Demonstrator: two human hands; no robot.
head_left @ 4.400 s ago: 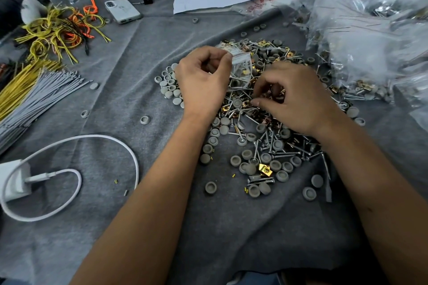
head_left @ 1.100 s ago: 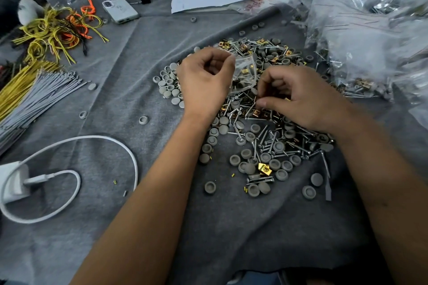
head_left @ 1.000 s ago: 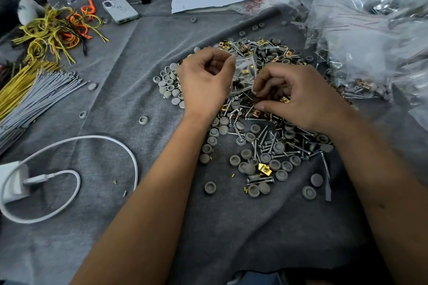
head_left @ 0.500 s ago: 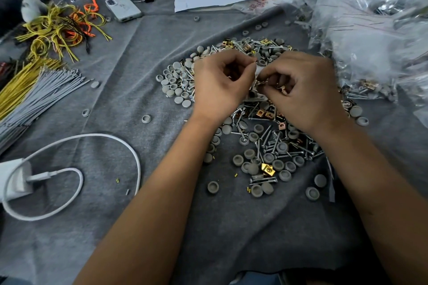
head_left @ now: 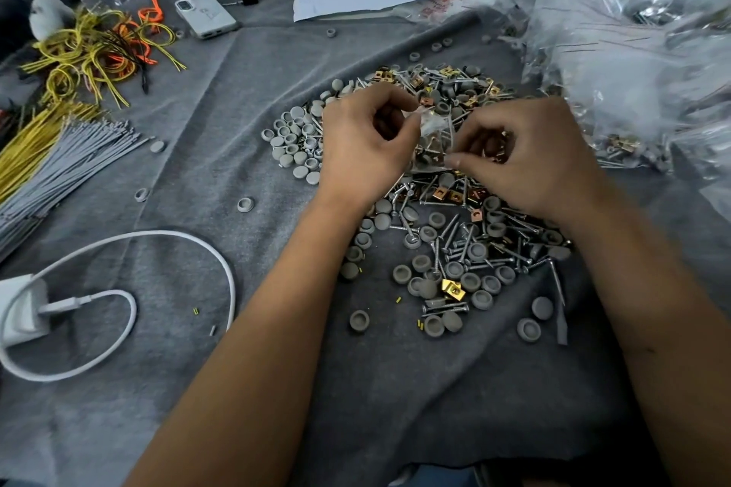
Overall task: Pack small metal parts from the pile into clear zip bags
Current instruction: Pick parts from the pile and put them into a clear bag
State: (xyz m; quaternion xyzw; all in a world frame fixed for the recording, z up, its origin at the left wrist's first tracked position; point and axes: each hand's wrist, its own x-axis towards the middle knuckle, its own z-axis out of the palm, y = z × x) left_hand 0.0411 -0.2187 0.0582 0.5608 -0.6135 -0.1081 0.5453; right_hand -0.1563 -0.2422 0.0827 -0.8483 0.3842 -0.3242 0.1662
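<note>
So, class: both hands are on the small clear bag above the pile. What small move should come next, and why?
Probably press the bag's top shut. Both the left hand and right hand pinch the clear zip bag, which already holds a few parts, above the pile. Whether the count is complete cannot be told.

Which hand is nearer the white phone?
Left. The left hand is over the pile's left edge, with the white phone up and to its left across bare cloth. The right hand is farther right, beyond the small bag both hands pinch.
</note>
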